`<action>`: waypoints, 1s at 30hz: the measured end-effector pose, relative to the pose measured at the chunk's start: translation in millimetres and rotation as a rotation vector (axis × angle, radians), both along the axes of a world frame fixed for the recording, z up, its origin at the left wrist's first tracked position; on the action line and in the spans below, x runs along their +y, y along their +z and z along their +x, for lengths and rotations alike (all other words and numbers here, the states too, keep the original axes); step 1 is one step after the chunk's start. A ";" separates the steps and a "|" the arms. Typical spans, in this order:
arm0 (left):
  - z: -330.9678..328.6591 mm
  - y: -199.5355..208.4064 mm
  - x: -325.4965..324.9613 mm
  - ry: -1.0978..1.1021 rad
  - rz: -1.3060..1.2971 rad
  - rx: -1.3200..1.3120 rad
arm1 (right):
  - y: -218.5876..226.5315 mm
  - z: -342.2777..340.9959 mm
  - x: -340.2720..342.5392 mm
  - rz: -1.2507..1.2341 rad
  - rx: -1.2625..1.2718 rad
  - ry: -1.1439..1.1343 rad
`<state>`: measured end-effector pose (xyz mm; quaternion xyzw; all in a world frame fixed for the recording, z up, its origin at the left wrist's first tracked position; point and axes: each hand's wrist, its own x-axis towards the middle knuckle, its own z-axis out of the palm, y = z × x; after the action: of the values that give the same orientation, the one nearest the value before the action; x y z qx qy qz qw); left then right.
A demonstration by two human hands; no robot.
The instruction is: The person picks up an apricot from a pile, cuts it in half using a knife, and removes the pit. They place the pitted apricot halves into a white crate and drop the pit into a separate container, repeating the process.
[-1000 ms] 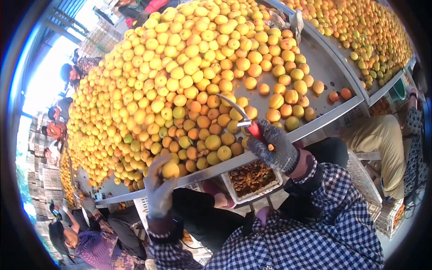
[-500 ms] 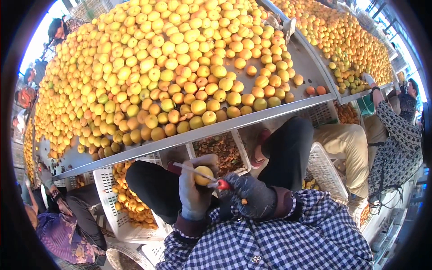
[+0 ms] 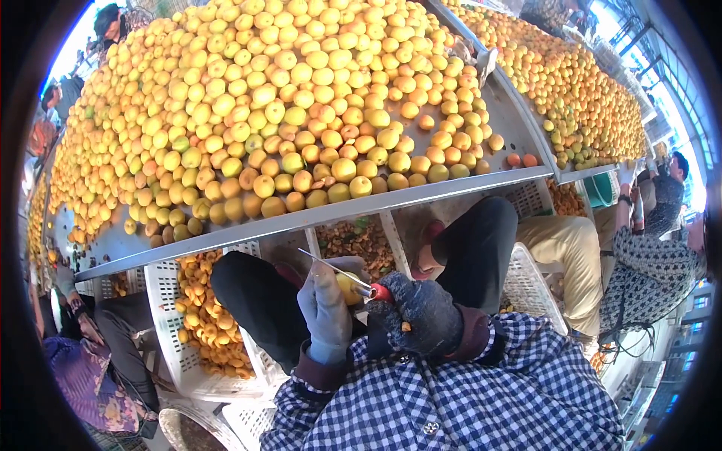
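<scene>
In a grey glove, my left hand (image 3: 325,312) is closed around a yellow apricot (image 3: 349,289), whose left side its fingers and thumb hide. My right hand (image 3: 425,319), in a dark, soiled glove, grips a knife by its red handle (image 3: 381,292). The knife's thin blade runs up and left, across or into the apricot, and its tip shows past my left fingers; whether it cuts the flesh I cannot tell. A small orange bit of fruit (image 3: 406,326) sticks to the right glove. Both hands are held above my lap, near the metal table's front edge.
A sloping metal table (image 3: 316,218) bears a large heap of apricots (image 3: 226,128). Below it stand a white crate of halved apricots (image 3: 214,323) and a crate of brown pits and scraps (image 3: 353,244). People sit close by on the left (image 3: 90,383) and right (image 3: 647,278).
The knife blade has swung to a steeper slant, its tip now beyond my left fingers. My left fingers cover more of the apricot. The whole view has shifted slightly.
</scene>
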<state>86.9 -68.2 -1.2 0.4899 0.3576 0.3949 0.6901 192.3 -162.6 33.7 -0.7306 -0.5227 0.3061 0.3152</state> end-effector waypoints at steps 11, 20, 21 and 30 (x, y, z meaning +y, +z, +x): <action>4.8 22.6 8.2 0.130 -0.054 0.009 | 19.8 4.2 18.2 -0.136 -0.145 0.174; 14.8 16.5 34.6 0.190 0.196 0.045 | 12.6 20.4 44.4 -0.048 -0.107 0.237; 14.4 14.8 38.8 0.204 0.251 0.060 | 7.0 18.1 48.9 -0.038 -0.165 0.272; 24.4 25.9 62.2 0.157 0.181 0.011 | -2.3 31.0 54.4 0.422 0.769 0.348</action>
<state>111.2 -5.9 24.7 0.5229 0.3614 0.4757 0.6080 223.3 -108.2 31.4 -0.3856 -0.5336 0.4899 0.5715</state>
